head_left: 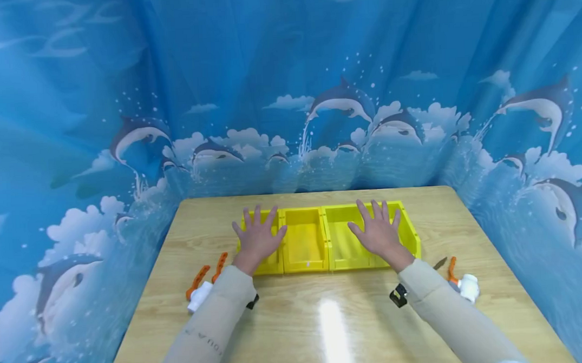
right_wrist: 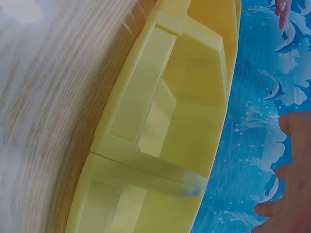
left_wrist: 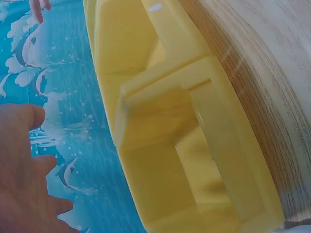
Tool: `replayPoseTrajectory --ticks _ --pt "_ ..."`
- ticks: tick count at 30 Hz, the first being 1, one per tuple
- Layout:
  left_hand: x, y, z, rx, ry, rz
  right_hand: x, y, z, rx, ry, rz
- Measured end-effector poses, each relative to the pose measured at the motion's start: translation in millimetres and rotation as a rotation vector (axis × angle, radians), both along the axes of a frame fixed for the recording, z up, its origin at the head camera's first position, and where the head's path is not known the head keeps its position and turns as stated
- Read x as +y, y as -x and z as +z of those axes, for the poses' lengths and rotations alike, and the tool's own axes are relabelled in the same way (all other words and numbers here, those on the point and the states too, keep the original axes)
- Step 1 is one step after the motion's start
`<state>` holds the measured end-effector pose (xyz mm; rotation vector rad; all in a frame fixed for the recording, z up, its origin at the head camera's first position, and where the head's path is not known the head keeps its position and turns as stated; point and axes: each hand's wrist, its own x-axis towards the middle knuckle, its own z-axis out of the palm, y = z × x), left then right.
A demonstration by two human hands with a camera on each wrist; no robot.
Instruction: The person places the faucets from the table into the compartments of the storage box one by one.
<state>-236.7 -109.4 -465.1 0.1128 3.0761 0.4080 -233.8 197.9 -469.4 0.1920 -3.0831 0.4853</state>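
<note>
Yellow bins [head_left: 306, 267] beneath left hand [head_left: 258, 240] and right hand [head_left: 379, 235], apparently just apart.

Left sleeve [head_left: 223, 309]: yours is beige, with dark lettering [head_left: 202, 336] on the forearm
Right sleeve [head_left: 452, 310]: yours is matching beige, creased near the cuff
Wrist cameras [head_left: 398, 295]: you wear small black ones

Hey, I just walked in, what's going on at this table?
A person is holding both arms out over a wooden table, handling nothing right now. The left grip and the right grip are both empty, fingers spread, above a row of yellow bins, one toward each end. Orange pieces and something white lie by the left sleeve; a similar orange-and-white group lies by the right sleeve.
</note>
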Motion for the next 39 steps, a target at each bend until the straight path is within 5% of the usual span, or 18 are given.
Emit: replayPoseTrajectory --ticks 15,39 --pt "-16.1 3.4 -7.7 -0.062 -0.021 0.054 22.0 -2.3 -3.0 0.007 -0.006 -0.028" --pt "-41.6 11.5 -32.8 -0.047 -0.066 0.083 53.1 -11.3 -3.1 -0.017 0.024 -0.088"
